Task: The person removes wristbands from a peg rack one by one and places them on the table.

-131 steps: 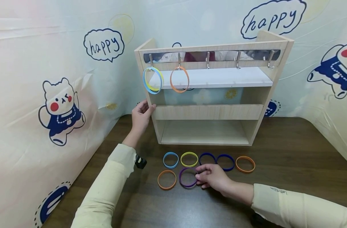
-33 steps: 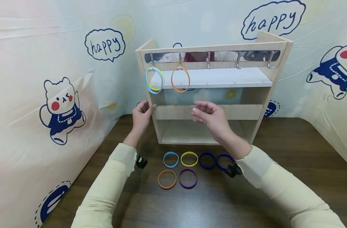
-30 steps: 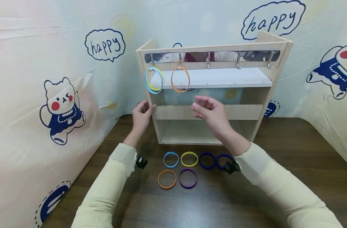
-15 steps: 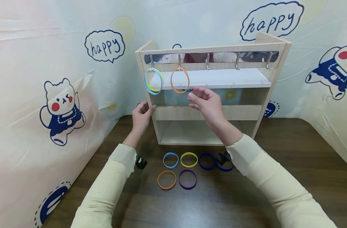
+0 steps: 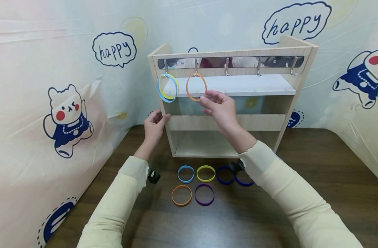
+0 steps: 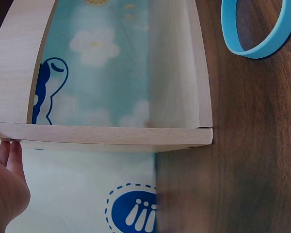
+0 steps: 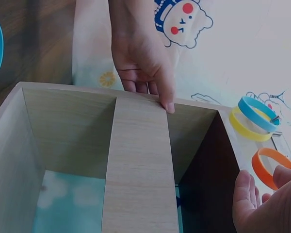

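Observation:
An orange silicone wristband (image 5: 187, 88) hangs on the second hook of a small wooden shelf unit (image 5: 229, 122). My right hand (image 5: 221, 108) is raised beside it, thumb and fingers apart, fingertips right at the band's lower right edge. In the right wrist view, the thumb overlaps the orange band (image 7: 262, 171). My left hand (image 5: 154, 125) grips the front edge of the unit's left side panel, thumb on the front and fingers along the outside. A light blue wristband (image 5: 158, 90) and a yellow wristband (image 5: 177, 86) hang together on the first hook.
On the dark table (image 5: 164, 227) before the shelf lie wristbands: light blue (image 5: 186, 182), yellow (image 5: 205, 181), orange (image 5: 181, 205), purple (image 5: 204, 204) and two dark blue (image 5: 244, 184), partly covered by my right wrist camera (image 5: 236, 166). Three hooks to the right carry nothing. A printed cloth (image 5: 83, 75) surrounds the table.
My right hand has left the purple band on the table, risen in front of the shelf and moved left to the hanging orange band. My left hand stays on the side panel.

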`<state>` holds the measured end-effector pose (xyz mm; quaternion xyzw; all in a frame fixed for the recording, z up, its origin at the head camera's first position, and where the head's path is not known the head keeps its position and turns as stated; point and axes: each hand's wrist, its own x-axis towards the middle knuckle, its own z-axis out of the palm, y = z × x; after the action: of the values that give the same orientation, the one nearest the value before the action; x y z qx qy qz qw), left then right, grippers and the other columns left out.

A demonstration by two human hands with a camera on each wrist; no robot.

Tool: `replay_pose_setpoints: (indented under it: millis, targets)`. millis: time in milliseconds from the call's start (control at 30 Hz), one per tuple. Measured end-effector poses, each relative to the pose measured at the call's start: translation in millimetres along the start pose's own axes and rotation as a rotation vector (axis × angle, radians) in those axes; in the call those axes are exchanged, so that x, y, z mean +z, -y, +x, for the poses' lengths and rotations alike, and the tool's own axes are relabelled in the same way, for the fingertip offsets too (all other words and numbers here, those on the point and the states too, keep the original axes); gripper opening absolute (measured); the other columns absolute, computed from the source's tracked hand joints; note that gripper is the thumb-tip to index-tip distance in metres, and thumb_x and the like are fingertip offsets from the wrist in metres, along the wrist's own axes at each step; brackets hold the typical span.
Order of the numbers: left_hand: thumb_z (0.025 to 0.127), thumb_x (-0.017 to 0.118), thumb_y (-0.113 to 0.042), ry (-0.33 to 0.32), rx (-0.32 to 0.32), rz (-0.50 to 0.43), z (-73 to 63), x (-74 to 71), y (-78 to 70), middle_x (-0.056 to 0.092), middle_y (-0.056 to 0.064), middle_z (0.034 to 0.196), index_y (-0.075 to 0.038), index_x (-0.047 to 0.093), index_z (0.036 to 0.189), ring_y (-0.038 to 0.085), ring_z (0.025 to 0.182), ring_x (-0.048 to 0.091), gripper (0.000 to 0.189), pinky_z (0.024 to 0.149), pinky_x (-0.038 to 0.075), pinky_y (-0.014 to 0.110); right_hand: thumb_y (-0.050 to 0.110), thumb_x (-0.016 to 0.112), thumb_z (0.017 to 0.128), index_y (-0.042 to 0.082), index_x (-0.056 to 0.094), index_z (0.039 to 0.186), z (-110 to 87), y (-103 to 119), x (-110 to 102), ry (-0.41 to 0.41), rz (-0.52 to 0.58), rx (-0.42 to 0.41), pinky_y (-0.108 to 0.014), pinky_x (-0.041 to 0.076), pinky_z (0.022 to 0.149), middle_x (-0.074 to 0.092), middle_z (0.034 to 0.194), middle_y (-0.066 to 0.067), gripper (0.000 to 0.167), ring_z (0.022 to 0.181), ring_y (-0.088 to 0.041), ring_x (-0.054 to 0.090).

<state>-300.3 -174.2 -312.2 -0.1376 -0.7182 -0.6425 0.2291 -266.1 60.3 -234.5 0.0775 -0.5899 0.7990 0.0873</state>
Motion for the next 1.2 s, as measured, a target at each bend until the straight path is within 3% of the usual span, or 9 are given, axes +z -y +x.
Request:
replay_pose_setpoints:
  millis: [400,667,1200]
  targets:
    - [0.092,0.067,-0.009,-0.007,0.010,-0.010,0.3,0.3,0.9,0.063,0.026,0.119,0.007,0.061,0.123,0.015,0.096,0.062,0.036,0.082,0.050,0.026,0.008,0.071,0.088,0.000,0.066,0.112,1.4,2,4,-0.026,0.026,0.038,-0.032,0.056,0.075,0.064,0.103,-0.012,0.025,0.090,-0.022,0.068]
    - [0.092,0.067,-0.010,-0.010,-0.004,-0.012,-0.1,0.6,0.0,0.064,0.021,0.119,0.005,0.062,0.123,0.015,0.098,0.062,0.035,0.084,0.051,0.028,0.006,0.071,0.088,-0.003,0.063,0.115,-0.3,6,4,-0.017,0.096,0.038,-0.032,0.055,0.075,0.065,0.106,-0.014,0.029,0.088,-0.021,0.069]
    - [0.092,0.067,-0.009,-0.014,0.003,-0.001,-0.5,1.4,-1.9,0.064,0.022,0.118,0.006,0.061,0.123,0.016,0.098,0.063,0.035,0.084,0.051,0.027,0.002,0.068,0.089,-0.011,0.056,0.120,-6.8,19,7,0.028,0.219,-0.029,-0.030,0.056,0.072,0.066,0.100,-0.013,0.036,0.082,-0.019,0.069]
